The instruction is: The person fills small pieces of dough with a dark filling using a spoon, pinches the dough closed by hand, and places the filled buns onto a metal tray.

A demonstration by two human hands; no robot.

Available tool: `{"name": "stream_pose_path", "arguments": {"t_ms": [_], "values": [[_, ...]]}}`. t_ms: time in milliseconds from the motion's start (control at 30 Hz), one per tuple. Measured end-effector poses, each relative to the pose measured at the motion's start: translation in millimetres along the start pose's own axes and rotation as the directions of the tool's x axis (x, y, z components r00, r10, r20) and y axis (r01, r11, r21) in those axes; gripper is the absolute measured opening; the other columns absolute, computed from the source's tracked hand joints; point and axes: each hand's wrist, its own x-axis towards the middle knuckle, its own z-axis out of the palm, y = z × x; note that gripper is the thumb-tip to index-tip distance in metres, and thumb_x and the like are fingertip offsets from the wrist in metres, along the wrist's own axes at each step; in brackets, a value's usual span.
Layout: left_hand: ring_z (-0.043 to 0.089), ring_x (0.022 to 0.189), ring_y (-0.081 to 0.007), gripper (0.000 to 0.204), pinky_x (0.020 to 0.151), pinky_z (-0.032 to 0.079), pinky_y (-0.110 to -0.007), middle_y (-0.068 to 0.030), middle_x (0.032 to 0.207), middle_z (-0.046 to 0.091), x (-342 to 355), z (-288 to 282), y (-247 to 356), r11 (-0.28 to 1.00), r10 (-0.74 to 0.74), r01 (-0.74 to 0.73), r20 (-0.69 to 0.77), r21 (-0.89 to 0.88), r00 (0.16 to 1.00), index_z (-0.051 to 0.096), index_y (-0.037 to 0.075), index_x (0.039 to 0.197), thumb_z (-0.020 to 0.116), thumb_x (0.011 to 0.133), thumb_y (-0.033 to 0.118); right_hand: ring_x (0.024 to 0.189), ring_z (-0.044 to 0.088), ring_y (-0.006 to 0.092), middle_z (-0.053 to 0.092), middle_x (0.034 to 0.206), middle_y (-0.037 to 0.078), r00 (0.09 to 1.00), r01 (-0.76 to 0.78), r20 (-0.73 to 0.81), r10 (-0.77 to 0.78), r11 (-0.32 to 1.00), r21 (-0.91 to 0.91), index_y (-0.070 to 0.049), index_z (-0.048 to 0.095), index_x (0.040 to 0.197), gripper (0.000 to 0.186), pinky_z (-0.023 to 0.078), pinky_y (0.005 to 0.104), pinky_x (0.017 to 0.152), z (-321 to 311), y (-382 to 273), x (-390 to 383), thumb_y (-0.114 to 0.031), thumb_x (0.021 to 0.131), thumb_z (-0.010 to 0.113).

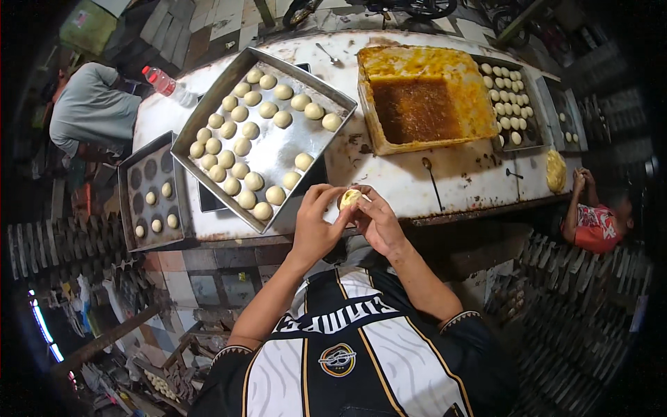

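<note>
Both hands are closed on one piece of pale dough (350, 199), which sits between their fingertips by the tabletop's near edge, with some yellow showing in its middle. The left hand (317, 221) pinches it from the left, thumb and fingers together on it; the right hand (379, 221) clasps its other side.

Just left of the hands, a large metal tray (281, 149) lies askew on the tabletop (392, 170), one corner reaching the near edge. Rounded dough balls (268, 110) sit in it, mostly toward its left and near sides. A darker tray (142, 187), holding a few balls, lies at the tabletop's left end.

Toward the far edge, right of the large tray, stands a tub (410, 146) smeared with yellow-brown paste. A spoon (432, 182) lies between it and the near edge. Beyond the tub, a crowded tray (532, 133) holds more balls. A bottle (158, 80) with a red cap lies near the far left corner. A person in red (597, 226) is by the right end.
</note>
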Motion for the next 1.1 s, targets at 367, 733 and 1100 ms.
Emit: {"name": "stream_pose_path", "arguments": {"t_ms": [367,733,1100], "values": [[0.067,0.082,-0.0188,0.014,0.072,0.053,-0.03,-0.0113,0.101,0.069,-3,-7,7,0.994,-0.003,-0.006,-0.077,-0.112,0.997,0.073,-0.001,0.105,0.074,0.092,0.003,0.095,0.066,0.0128,0.06,0.122,0.007,0.907,0.395,0.14,-0.398,0.683,-0.614,-0.004,0.06,0.126,0.03,0.056,0.0261,0.08,23,-3,4,-0.002,0.097,0.067],[0.069,0.084,-0.018,0.009,0.07,0.055,-0.028,-0.009,0.092,0.069,-24,-45,5,0.996,0.082,-0.076,-0.156,0.042,0.984,0.073,0.001,0.1,0.075,0.091,0.004,0.084,0.069,0.0242,0.066,0.105,0.015,0.658,0.593,0.58,-0.481,-0.144,-0.792,0.001,0.075,0.111,0.026,0.057,0.0328,0.074,86,-7,-2,0.004,0.086,0.071],[0.061,0.097,-0.0091,0.024,0.082,0.049,-0.024,-0.0036,0.11,0.063,-55,-103,-14,0.696,-0.231,0.243,0.109,-0.676,0.967,0.068,-0.002,0.118,0.07,0.1,0.015,0.101,0.069,0.0269,0.067,0.113,0.014,0.649,0.625,0.645,-0.403,-0.202,-0.754,-0.002,0.076,0.117,0.029,0.058,0.0352,0.085,116,35,2,-0.002,0.088,0.077]]}}
